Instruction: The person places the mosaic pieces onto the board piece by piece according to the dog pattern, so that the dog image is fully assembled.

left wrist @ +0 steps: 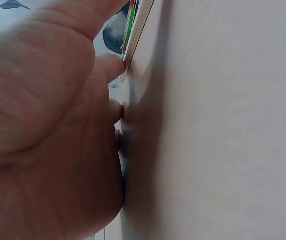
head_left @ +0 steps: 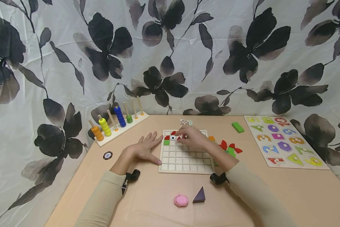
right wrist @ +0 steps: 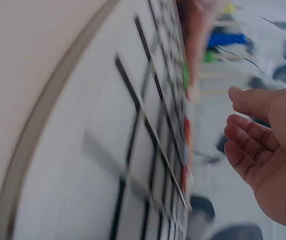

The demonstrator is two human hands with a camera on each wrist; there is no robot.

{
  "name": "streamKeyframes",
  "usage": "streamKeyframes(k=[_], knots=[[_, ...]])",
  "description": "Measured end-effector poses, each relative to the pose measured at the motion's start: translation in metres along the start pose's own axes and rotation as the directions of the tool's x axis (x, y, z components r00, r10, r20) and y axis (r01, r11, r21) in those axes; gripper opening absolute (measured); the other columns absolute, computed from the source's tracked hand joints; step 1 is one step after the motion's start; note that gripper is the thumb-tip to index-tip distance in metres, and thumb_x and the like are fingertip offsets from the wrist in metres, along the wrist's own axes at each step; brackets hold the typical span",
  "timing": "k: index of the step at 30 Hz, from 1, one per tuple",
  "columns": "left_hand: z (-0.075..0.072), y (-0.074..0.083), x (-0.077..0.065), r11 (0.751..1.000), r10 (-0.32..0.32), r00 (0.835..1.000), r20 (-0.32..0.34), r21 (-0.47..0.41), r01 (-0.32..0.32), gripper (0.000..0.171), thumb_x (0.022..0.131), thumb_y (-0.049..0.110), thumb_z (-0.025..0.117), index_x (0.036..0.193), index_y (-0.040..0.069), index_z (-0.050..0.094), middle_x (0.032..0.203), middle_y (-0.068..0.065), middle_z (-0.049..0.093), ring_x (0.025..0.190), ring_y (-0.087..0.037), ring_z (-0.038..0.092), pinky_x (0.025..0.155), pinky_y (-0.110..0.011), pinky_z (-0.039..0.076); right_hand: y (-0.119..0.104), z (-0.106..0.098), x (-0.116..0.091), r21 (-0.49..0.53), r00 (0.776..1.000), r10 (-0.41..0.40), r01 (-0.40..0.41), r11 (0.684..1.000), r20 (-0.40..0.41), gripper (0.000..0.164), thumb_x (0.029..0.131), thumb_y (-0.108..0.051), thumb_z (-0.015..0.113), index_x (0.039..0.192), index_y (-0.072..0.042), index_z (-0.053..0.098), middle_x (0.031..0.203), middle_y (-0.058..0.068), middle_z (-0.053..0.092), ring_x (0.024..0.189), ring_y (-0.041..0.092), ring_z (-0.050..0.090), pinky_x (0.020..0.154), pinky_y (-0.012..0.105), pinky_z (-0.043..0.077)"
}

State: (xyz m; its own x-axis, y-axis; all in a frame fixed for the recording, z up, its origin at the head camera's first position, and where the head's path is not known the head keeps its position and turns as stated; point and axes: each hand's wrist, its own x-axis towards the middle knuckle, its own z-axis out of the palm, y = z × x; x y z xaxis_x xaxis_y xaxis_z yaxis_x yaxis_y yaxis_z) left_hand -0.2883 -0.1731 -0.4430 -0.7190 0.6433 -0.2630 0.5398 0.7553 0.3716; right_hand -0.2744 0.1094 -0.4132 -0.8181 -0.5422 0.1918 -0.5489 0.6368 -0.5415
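Note:
A white grid board (head_left: 184, 170) lies flat on the table. Its upper left cells hold red pieces (head_left: 167, 137), a green square (head_left: 166, 142) and a white tile with a dark dot (head_left: 173, 137). My left hand (head_left: 143, 148) rests beside the board with fingers spread, its thumb and fingertips at the left edge; the left wrist view shows the palm side (left wrist: 48, 130) close up. Over the top rows hovers my right hand (head_left: 193, 137), fingers bent loosely. In the right wrist view its thumb (right wrist: 255, 101) stands apart from the fingers, and nothing shows between them.
Loose red and green pieces (head_left: 231, 150) lie right of the board, partly behind my right forearm. A small patterned card (head_left: 186, 122) sits behind it. A ring stacker (head_left: 124, 129) stands left, a number puzzle (head_left: 286, 142) right. A pink toy (head_left: 181, 200) and purple triangle (head_left: 199, 196) lie in front.

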Motion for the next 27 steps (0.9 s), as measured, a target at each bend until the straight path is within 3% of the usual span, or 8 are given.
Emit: streamKeyframes(k=[6, 13, 20, 23, 27], knots=[[0.000, 0.001, 0.000, 1.000, -0.012, 1.000, 0.002, 0.025, 0.012, 0.123, 0.063, 0.078, 0.068, 0.156, 0.023, 0.007, 0.160, -0.015, -0.010, 0.146, -0.036, -0.010, 0.112, -0.063, -0.002, 0.025, -0.041, -0.049, 0.046, 0.990, 0.087, -0.082, 0.996, -0.114, 0.027, 0.088, -0.023, 0.072, 0.114, -0.020, 0.070, 0.112, -0.002, 0.063, 0.088, 0.015, 0.055, 0.074, 0.032, 0.049], [0.001, 0.001, 0.001, 1.000, -0.010, 1.000, -0.005, 0.013, 0.010, 0.123, 0.063, 0.077, 0.068, 0.156, 0.024, 0.008, 0.160, -0.015, -0.009, 0.146, -0.036, -0.010, 0.111, -0.063, -0.003, 0.063, -0.066, -0.084, 0.069, 0.962, 0.204, -0.195, 0.978, -0.181, 0.028, 0.088, -0.026, 0.071, 0.116, -0.024, 0.068, 0.116, -0.006, 0.060, 0.092, 0.016, 0.053, 0.078, 0.036, 0.049], [0.000, 0.002, 0.002, 1.000, -0.015, 1.000, 0.001, 0.013, 0.015, 0.123, 0.063, 0.078, 0.068, 0.156, 0.025, 0.007, 0.160, -0.014, -0.009, 0.146, -0.034, -0.011, 0.112, -0.062, -0.004, 0.087, -0.082, -0.102, 0.051, 0.938, 0.334, -0.331, 0.942, -0.087, 0.030, 0.091, -0.019, 0.067, 0.120, -0.014, 0.068, 0.110, 0.008, 0.064, 0.090, 0.023, 0.053, 0.072, 0.034, 0.051], [0.001, 0.001, 0.002, 1.000, -0.017, 1.000, 0.004, 0.009, 0.017, 0.123, 0.063, 0.077, 0.068, 0.156, 0.025, 0.007, 0.160, -0.014, -0.010, 0.146, -0.034, -0.012, 0.112, -0.062, -0.004, 0.098, -0.083, -0.109, 0.062, 0.921, 0.388, -0.386, 0.920, -0.028, 0.029, 0.090, -0.011, 0.067, 0.118, -0.006, 0.068, 0.101, 0.008, 0.066, 0.084, 0.024, 0.055, 0.069, 0.032, 0.052], [0.001, 0.000, 0.003, 1.000, -0.018, 1.000, 0.006, 0.009, 0.017, 0.123, 0.063, 0.077, 0.069, 0.156, 0.024, 0.007, 0.160, -0.014, -0.010, 0.146, -0.034, -0.011, 0.112, -0.063, -0.004, 0.112, -0.081, -0.115, 0.088, 0.900, 0.433, -0.436, 0.896, 0.045, 0.028, 0.088, -0.010, 0.069, 0.115, -0.003, 0.069, 0.099, 0.006, 0.069, 0.083, 0.022, 0.059, 0.076, 0.032, 0.052]])
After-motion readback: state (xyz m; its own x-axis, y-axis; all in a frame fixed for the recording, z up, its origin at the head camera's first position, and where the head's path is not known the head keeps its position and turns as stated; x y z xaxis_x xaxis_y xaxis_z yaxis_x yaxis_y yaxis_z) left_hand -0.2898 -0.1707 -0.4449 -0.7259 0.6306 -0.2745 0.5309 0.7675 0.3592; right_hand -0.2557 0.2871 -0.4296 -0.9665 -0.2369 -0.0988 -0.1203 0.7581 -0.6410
